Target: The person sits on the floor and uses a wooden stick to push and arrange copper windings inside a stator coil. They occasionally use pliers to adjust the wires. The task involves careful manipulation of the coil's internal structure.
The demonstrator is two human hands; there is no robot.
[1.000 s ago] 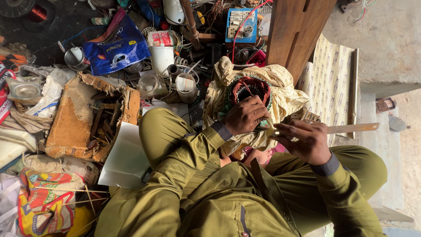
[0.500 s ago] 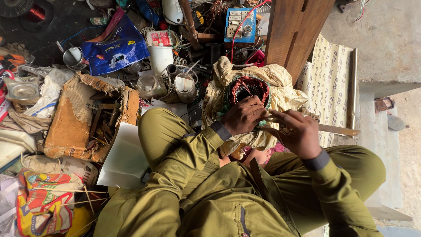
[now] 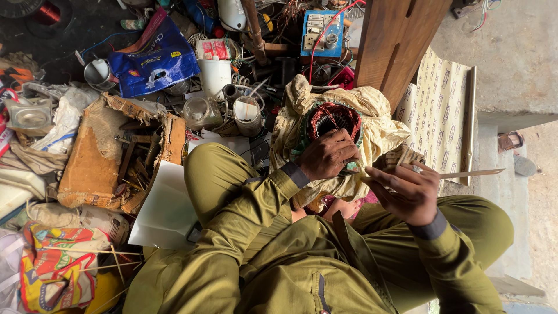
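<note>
Left hand [image 3: 326,156] is clamped on the near rim of the motor stator [image 3: 332,123], fingers [image 3: 347,164] curled over its edge; the red-brown copper windings sit just beyond the knuckles. The stator rests on a crumpled yellow cloth [image 3: 372,110] bunched around it on the person's lap, touching both the fingers and the left wrist. Right hand [image 3: 407,192] is just to the right of the left one and apart from the stator, palm up, fingers [image 3: 386,175] pinching a thin pale strip [image 3: 474,172] that runs out past the fingertips to the right, roughly level. Can't tell how firm that pinch is or whether the strip's inner end reaches the stator; it's hidden behind the hand. Olive-green sleeves and trousers [image 3: 302,256] fill the frame below both hands. Beyond the left fingers, on the floor: two clear jars [image 3: 197,110] and [image 3: 247,110] side by side, a white plastic container [image 3: 216,75] behind them, a blue plastic bag [image 3: 154,61] further left. Above the stator sits a blue switch board [image 3: 321,32] with a red wire looping off it. A dark wooden plank [image 3: 395,40] leans beyond the right fingers, with a patterned mat [image 3: 442,110] beside it. Well left of both hands: a torn cardboard box [image 3: 99,151] holding rusty tools, and a white sheet [image 3: 165,209] against the left knee.
</note>
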